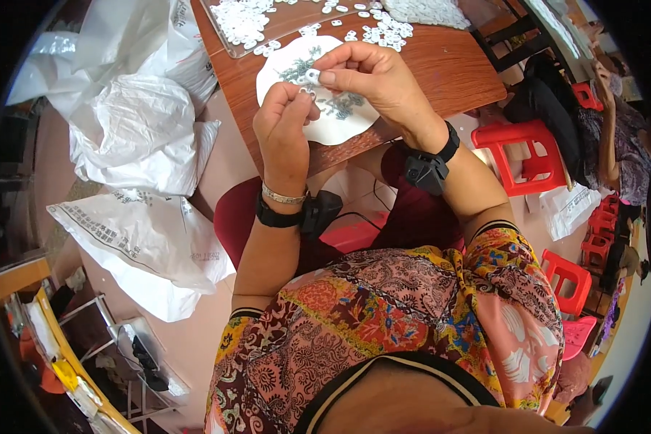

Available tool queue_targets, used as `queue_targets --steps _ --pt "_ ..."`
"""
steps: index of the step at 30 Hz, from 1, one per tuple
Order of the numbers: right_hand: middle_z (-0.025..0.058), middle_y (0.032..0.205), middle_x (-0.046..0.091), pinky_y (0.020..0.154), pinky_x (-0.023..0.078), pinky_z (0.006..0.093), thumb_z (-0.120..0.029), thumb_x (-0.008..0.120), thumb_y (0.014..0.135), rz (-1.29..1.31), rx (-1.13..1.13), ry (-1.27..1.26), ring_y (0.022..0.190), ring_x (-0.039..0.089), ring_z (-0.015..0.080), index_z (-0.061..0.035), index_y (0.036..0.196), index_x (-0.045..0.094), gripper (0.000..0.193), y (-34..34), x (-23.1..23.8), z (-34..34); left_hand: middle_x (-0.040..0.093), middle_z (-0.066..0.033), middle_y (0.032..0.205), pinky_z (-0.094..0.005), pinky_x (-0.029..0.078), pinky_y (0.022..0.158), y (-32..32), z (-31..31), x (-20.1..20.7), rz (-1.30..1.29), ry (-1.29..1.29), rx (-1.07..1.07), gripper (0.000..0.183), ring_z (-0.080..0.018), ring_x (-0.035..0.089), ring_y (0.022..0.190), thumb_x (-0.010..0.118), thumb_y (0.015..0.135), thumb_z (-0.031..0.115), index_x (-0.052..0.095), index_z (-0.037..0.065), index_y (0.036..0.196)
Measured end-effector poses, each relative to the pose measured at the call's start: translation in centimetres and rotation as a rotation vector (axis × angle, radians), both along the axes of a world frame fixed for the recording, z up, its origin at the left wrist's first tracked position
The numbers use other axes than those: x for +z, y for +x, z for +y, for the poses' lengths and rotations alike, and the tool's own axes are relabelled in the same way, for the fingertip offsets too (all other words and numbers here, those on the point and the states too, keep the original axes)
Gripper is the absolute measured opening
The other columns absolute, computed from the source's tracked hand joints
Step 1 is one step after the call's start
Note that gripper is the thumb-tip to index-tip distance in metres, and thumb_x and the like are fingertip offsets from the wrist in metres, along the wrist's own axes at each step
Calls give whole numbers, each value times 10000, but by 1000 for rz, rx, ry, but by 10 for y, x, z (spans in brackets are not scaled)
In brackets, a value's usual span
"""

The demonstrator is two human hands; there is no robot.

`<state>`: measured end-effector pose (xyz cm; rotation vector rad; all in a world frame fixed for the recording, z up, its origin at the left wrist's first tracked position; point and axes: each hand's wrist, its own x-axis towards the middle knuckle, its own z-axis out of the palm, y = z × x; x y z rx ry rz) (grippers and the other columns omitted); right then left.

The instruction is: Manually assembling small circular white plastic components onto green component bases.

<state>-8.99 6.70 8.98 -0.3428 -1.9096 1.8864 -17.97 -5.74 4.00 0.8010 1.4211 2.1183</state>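
Note:
Over a white scalloped plate [267, 76], my two hands meet with their fingertips close together. My right hand [383, 79] pinches a small white oval plastic piece [312, 74] with a hole in it between thumb and forefinger. Just below and to the left, my left hand [283, 123] is closed in a pinch on a tiny part, which looks metallic but is too small to make out fully. On the plate lie many small grey metal parts [343, 108], partly hidden by my hands.
Loose white plastic pieces [390, 30] are scattered along the far side of the brown wooden table [441, 65]. More fill a clear tray [231, 50] at the far left. White sacks [134, 130] crowd the floor at left. Red stools [521, 155] and another person [618, 137] are at right.

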Motion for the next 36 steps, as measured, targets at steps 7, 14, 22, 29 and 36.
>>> queue_targets --steps 7,14,22,29,36 --pt "8 822 658 684 478 189 -87 677 834 6 21 37 732 593 62 -30 989 671 166 1 -2 4 549 -8 664 -211 372 592 1 -3 5 46 -40 3 146 -66 465 636 518 864 113 547 -1 777" --pt "16 831 657 688 482 194 -67 670 836 -39 31 6 738 599 72 -17 992 666 164 1 -1 4 552 -22 657 -238 398 583 3 -4 8 54 -87 42 149 -80 484 634 522 842 119 550 -12 777" --pt "21 861 659 717 480 202 -68 681 827 -30 19 96 787 601 74 -8 989 662 174 1 -5 2 542 -40 620 -266 401 559 2 -2 3 91 -103 74 169 -98 479 599 522 838 141 557 -17 787" --pt "14 881 662 725 475 199 -65 682 824 -81 37 155 806 597 62 -10 1010 657 195 1 -7 -1 541 -44 623 -275 395 553 2 -3 4 99 -123 64 176 -110 483 595 521 834 146 556 -20 787" --pt "-28 819 608 724 452 203 -58 690 811 -49 48 270 766 545 50 -14 1043 651 239 1 -9 -5 588 -44 661 -246 402 568 3 0 2 -13 -49 41 169 -96 523 621 512 851 119 574 -28 798"
